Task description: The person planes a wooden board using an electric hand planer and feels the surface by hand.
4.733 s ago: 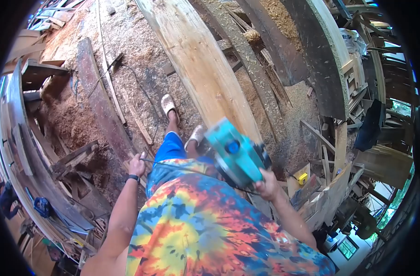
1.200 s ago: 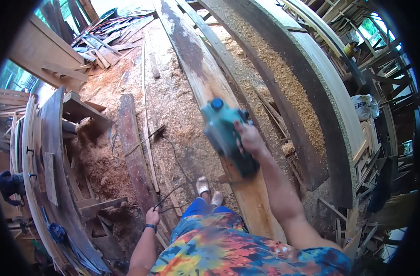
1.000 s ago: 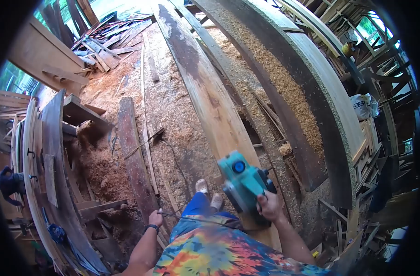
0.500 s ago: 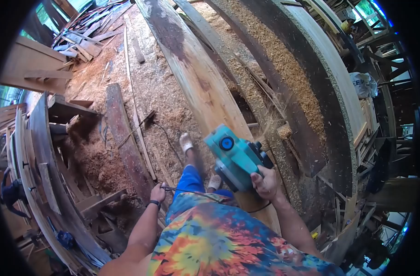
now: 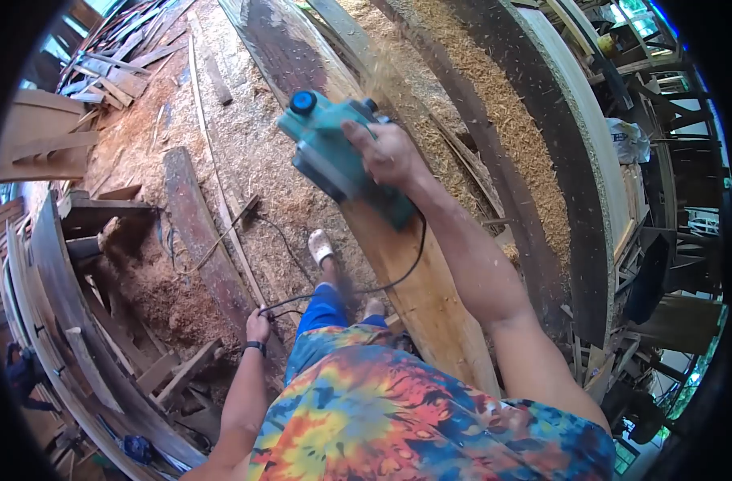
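Observation:
My right hand (image 5: 388, 154) is closed round the handle of a teal power planer (image 5: 334, 148), slightly blurred, which rests on a long wooden plank (image 5: 430, 309). Shavings spray from the planer's right side. The plank behind the tool is pale and smooth; its far part is dark and rough. A black cord (image 5: 418, 256) runs from the back of the planer in a loop to my left hand (image 5: 258, 327), whose fingers are closed on it beside my left thigh. A dark band is on my left wrist.
Wide dark boards (image 5: 542, 144) with shavings lie on the right. A reddish board (image 5: 202, 224) and a thin strip lie on the sawdust-covered floor to the left. Scrap wood is piled at the upper left. A white bag (image 5: 629, 142) sits at the right.
My right hand has pushed the planer forward along the plank, away from my body, and my right arm is now stretched out. The cord has swung out into a wider loop.

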Demonstrator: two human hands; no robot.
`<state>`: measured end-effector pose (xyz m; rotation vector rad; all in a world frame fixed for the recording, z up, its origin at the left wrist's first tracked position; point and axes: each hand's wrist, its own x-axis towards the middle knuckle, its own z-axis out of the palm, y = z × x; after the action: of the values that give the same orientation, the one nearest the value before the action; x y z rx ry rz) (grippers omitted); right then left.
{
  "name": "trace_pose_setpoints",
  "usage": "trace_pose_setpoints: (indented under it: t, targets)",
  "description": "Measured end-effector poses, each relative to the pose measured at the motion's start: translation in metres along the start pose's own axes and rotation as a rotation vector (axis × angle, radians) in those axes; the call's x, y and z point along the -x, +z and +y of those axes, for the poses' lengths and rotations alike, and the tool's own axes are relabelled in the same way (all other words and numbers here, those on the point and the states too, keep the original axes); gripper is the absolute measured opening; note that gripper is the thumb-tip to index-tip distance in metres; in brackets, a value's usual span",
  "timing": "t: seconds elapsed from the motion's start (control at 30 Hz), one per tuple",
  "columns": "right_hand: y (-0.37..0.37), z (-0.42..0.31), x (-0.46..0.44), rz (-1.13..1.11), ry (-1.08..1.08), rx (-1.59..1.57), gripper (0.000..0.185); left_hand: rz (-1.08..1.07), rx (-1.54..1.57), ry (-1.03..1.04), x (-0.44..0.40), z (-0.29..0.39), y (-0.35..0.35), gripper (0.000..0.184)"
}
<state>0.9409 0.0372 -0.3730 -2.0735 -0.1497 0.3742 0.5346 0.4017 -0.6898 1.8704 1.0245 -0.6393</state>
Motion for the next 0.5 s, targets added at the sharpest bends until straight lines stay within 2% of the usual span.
trace_pose_setpoints:
  t: [0.13,0.17,0.23,0.37,0.5]
  targets:
    - [0.016,-0.038,-0.107,-0.047,0.069,-0.107,0.077,0.055,-0.101,0.019,0.0,0.035,-0.029,0.034]
    - [0.018,-0.046,-0.123,-0.051,0.081,-0.148,0.075,0.061,0.049,0.007,0.005,0.045,-0.034,0.036]
    - [0.02,-0.06,-0.141,-0.063,0.097,-0.228,0.07,0.081,0.034,0.069,-0.001,0.042,-0.043,0.039]
    - [0.015,-0.052,-0.118,-0.099,0.127,-0.263,0.068,0.169,-0.019,0.142,-0.03,-0.02,-0.053,0.04]
    - [-0.004,-0.016,-0.007,-0.159,0.12,-0.295,0.063,0.227,-0.028,0.04,-0.002,-0.024,-0.043,0.044]
